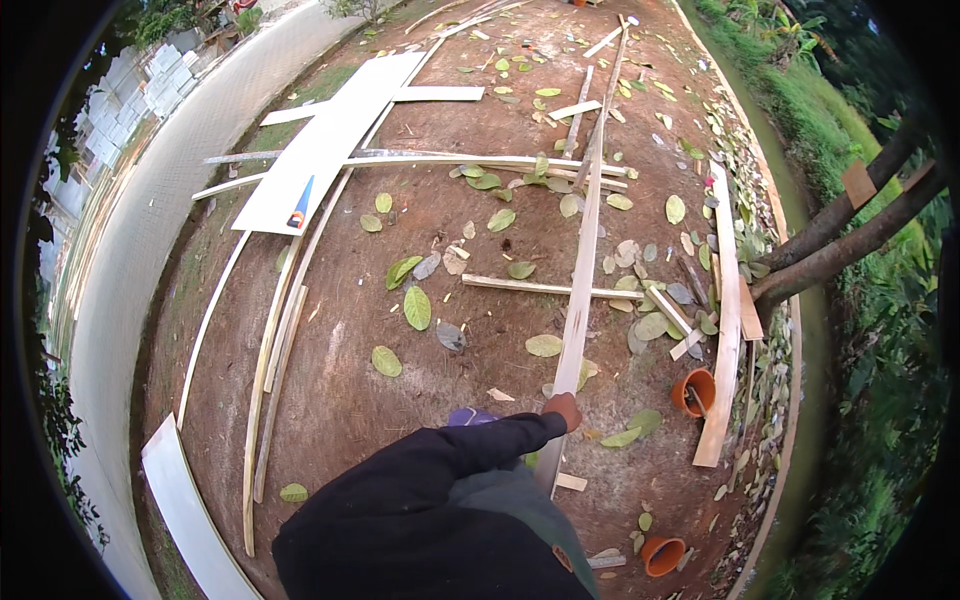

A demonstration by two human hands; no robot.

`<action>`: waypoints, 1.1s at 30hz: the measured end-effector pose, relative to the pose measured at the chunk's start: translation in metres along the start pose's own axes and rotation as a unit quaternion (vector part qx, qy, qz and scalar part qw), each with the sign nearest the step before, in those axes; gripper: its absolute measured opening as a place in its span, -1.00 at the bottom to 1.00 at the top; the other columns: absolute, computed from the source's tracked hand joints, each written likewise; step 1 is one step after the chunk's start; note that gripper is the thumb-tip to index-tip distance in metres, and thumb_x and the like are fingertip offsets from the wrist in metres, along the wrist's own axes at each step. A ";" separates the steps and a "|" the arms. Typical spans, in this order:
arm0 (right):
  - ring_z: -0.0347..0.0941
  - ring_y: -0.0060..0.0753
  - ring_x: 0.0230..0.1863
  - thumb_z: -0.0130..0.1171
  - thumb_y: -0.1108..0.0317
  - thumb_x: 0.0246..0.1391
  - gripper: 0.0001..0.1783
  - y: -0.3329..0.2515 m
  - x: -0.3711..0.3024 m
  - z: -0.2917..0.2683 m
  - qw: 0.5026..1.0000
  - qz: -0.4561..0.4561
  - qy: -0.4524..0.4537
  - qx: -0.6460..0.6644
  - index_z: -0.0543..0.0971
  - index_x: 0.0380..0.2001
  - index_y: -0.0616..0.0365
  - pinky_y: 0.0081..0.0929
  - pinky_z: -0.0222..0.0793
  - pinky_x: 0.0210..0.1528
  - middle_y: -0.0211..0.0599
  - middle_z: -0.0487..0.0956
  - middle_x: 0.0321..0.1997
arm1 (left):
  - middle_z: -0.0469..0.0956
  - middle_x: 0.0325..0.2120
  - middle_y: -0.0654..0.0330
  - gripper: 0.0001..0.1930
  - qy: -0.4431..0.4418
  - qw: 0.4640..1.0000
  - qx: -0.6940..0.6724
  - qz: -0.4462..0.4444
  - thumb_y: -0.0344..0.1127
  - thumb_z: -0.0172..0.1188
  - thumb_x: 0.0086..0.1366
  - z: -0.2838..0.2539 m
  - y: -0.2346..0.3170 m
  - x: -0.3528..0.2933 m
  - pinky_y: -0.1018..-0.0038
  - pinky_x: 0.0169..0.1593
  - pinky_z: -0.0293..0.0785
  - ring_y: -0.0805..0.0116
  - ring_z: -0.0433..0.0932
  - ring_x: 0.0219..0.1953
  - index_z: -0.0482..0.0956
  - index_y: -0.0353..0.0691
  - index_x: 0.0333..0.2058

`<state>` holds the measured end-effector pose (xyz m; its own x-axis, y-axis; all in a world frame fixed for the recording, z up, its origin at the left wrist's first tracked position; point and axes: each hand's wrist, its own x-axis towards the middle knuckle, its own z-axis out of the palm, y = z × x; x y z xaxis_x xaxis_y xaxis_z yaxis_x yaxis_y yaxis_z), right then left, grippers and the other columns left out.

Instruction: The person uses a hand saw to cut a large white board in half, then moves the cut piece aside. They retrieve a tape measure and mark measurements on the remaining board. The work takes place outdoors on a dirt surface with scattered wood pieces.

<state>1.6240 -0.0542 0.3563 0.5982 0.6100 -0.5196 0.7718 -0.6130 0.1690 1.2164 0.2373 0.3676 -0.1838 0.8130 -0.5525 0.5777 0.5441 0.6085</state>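
Observation:
My left hand [563, 410] reaches across from a dark sleeve [400, 480] and is closed on a long, narrow wooden plank [583, 280]. The plank runs from beside my grey-green trouser leg [510, 500] away across the bare earth. Its far part tapers toward the top of the view, where another thin strip lies close to it. A thin wooden batten [540, 288] lies crosswise at the plank's middle. Below my hand, a short wood offcut [571, 482] pokes out beside the plank. My right hand does not show.
White boards [340, 125] lie on crossing battens at the far left, with a blue-and-orange handsaw [301, 203] on top. Long strips [265, 390] lie nearer. Two orange pots [693, 392] and a pale board [728, 300] are on the right, by forked trunks [830, 240] and a ditch.

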 end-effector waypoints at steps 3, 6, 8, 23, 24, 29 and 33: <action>0.51 0.01 0.15 -0.03 -0.04 0.18 -0.42 0.000 0.002 -0.002 1.000 0.004 -0.003 0.001 0.57 0.10 0.09 -0.10 0.40 0.23 -0.01 0.57 0.15 | 0.65 -0.31 -0.24 -0.65 0.010 1.000 0.001 -0.001 -0.23 0.23 0.13 0.002 -0.004 0.003 0.08 -0.10 0.59 -0.18 0.66 -0.18 0.61 -0.42 -0.20; 0.51 0.01 0.15 -0.03 -0.04 0.18 -0.42 0.003 0.005 -0.002 1.000 0.006 -0.005 0.004 0.57 0.11 0.09 -0.10 0.40 0.23 -0.01 0.57 0.16 | 0.64 -0.31 -0.26 -0.64 0.014 1.000 -0.008 0.005 -0.23 0.24 0.13 0.006 -0.013 0.014 0.08 -0.09 0.59 -0.19 0.66 -0.18 0.61 -0.42 -0.20; 0.51 0.01 0.16 -0.03 -0.04 0.18 -0.42 0.008 0.003 -0.002 1.000 0.008 -0.010 0.001 0.57 0.11 0.09 -0.10 0.39 0.23 -0.01 0.57 0.16 | 0.64 -0.31 -0.27 -0.64 0.007 1.000 0.007 0.008 -0.23 0.24 0.13 0.006 -0.005 0.007 0.09 -0.08 0.58 -0.19 0.65 -0.17 0.61 -0.42 -0.20; 0.50 0.02 0.18 -0.03 -0.04 0.16 -0.41 0.073 -0.011 0.033 0.998 0.024 -0.050 -0.005 0.56 0.12 0.09 -0.10 0.39 0.25 0.00 0.56 0.18 | 0.63 -0.32 -0.30 -0.68 0.001 0.999 0.020 0.025 -0.27 0.20 0.12 0.005 -0.006 -0.016 0.05 -0.09 0.57 -0.22 0.65 -0.17 0.66 -0.46 -0.30; 0.50 0.02 0.18 -0.03 -0.04 0.16 -0.41 0.083 -0.017 0.044 0.998 0.032 -0.058 0.001 0.56 0.12 0.09 -0.10 0.39 0.25 0.00 0.56 0.18 | 0.63 -0.32 -0.29 -0.69 0.014 0.999 0.033 0.019 -0.26 0.20 0.12 0.010 -0.009 -0.012 0.05 -0.08 0.57 -0.20 0.65 -0.17 0.66 -0.44 -0.30; 0.50 0.02 0.19 -0.03 -0.03 0.15 -0.40 0.172 -0.087 0.119 0.984 0.095 -0.148 0.036 0.56 0.13 0.09 -0.10 0.38 0.26 0.00 0.55 0.18 | 0.64 -0.34 -0.28 -0.63 0.024 0.991 0.100 0.086 -0.20 0.16 0.11 0.031 -0.005 -0.009 0.04 -0.07 0.56 -0.21 0.64 -0.20 0.66 -0.47 -0.33; 0.50 0.02 0.19 -0.03 -0.03 0.14 -0.40 0.247 -0.180 0.227 0.956 0.120 -0.262 0.059 0.55 0.13 0.09 -0.10 0.38 0.26 0.00 0.55 0.19 | 0.63 -0.37 -0.30 -0.60 0.032 0.975 0.175 0.130 -0.18 0.14 0.08 0.059 -0.019 0.023 0.04 -0.09 0.55 -0.25 0.63 -0.26 0.65 -0.52 -0.40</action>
<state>1.6581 -0.4295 0.3013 0.5409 0.1291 -0.8311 0.5781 -0.7748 0.2559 1.2481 0.2336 0.3093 -0.0374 0.9319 -0.3608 0.8460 0.2217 0.4850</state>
